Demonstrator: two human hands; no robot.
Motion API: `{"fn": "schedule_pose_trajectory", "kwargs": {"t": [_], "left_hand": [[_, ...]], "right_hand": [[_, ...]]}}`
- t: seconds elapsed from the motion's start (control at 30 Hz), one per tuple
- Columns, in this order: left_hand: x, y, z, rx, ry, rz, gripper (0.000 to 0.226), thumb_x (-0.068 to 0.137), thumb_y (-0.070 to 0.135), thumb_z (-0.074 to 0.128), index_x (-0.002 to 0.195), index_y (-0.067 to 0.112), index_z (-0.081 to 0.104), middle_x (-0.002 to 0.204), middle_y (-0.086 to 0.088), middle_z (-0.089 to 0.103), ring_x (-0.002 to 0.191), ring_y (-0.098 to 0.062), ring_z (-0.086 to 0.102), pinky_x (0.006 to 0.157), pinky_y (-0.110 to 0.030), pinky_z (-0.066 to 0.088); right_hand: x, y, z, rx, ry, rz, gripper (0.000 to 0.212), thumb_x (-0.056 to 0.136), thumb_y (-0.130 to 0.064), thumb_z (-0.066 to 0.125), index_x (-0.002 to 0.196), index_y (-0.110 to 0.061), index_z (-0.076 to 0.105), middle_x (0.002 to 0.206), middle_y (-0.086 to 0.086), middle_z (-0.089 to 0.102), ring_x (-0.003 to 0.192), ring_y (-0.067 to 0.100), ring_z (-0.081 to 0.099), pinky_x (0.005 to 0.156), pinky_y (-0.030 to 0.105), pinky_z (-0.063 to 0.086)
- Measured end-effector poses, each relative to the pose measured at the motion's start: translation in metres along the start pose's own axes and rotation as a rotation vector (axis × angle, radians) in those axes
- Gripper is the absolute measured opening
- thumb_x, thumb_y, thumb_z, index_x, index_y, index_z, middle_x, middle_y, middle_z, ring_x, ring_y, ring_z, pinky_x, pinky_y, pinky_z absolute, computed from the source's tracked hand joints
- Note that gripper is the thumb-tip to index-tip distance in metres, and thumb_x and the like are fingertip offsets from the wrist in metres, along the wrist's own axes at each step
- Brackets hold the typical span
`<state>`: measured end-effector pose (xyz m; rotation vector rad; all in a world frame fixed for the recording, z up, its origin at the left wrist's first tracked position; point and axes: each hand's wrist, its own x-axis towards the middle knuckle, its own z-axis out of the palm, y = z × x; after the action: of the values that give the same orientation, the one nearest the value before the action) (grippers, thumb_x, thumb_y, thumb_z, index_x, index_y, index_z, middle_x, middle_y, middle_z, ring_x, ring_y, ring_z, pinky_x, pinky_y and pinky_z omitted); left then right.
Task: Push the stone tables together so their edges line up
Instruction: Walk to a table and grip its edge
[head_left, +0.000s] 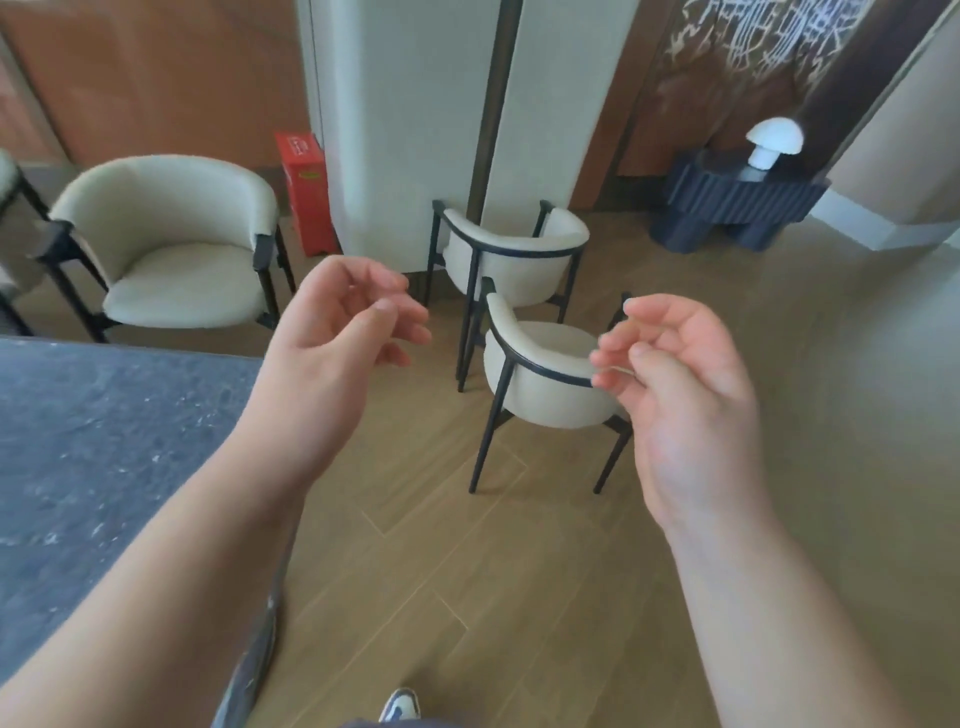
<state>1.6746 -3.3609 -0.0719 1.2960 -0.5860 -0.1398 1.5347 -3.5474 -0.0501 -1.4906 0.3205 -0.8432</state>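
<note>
A grey stone table fills the lower left of the head view; only one table shows, and its right edge runs down under my left forearm. My left hand floats in the air past the table's right corner, palm up, fingers loosely curled and apart, holding nothing. My right hand hangs over the wooden floor to the right, also palm up with curled fingers and nothing in it. Neither hand touches the table.
Two cream chairs with black frames stand on the floor straight ahead. Another cream chair sits behind the table. A red box leans by a white pillar. At far right stands a dark side table with a white lamp.
</note>
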Motion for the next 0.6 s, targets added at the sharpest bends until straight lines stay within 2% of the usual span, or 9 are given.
{"fn": "schedule_pose_trajectory", "kwargs": {"t": [0.13,0.3,0.5,0.6], "left_hand": [[0.059,-0.019,-0.007,0.031,0.069,0.022,0.020,0.094,0.009,0.047,0.103,0.019,0.062,0.092,0.003,0.072,0.088,-0.020,0.072,0.075,-0.027,0.056],[0.114,-0.042,-0.004,0.096,0.090,0.013,0.024,0.094,0.010,0.047,0.102,0.024,0.064,0.093,0.003,0.072,0.089,-0.022,0.071,0.075,-0.029,0.055],[0.188,-0.080,0.019,0.169,0.189,-0.005,0.023,0.093,0.007,0.046,0.107,0.016,0.062,0.093,0.001,0.072,0.089,-0.022,0.072,0.078,-0.036,0.059],[0.227,-0.106,0.040,0.179,0.236,-0.005,0.022,0.093,0.006,0.045,0.107,0.015,0.061,0.093,0.000,0.072,0.089,-0.022,0.071,0.077,-0.034,0.058]], "right_hand": [[0.062,0.026,0.023,0.030,-0.072,-0.008,0.029,0.084,-0.006,0.046,0.104,-0.018,0.063,0.084,-0.001,0.068,0.083,0.020,0.064,0.076,0.035,0.051],[0.127,0.063,0.030,0.083,-0.162,0.015,0.029,0.086,-0.005,0.046,0.107,-0.017,0.062,0.085,-0.002,0.068,0.084,0.018,0.064,0.078,0.034,0.053],[0.228,0.108,0.033,0.135,-0.244,0.050,0.028,0.086,-0.005,0.045,0.108,-0.014,0.061,0.085,-0.002,0.068,0.084,0.017,0.065,0.077,0.030,0.053],[0.285,0.132,0.029,0.156,-0.310,0.057,0.027,0.086,-0.005,0.045,0.108,-0.013,0.060,0.085,-0.003,0.067,0.084,0.016,0.064,0.077,0.031,0.052]]}}
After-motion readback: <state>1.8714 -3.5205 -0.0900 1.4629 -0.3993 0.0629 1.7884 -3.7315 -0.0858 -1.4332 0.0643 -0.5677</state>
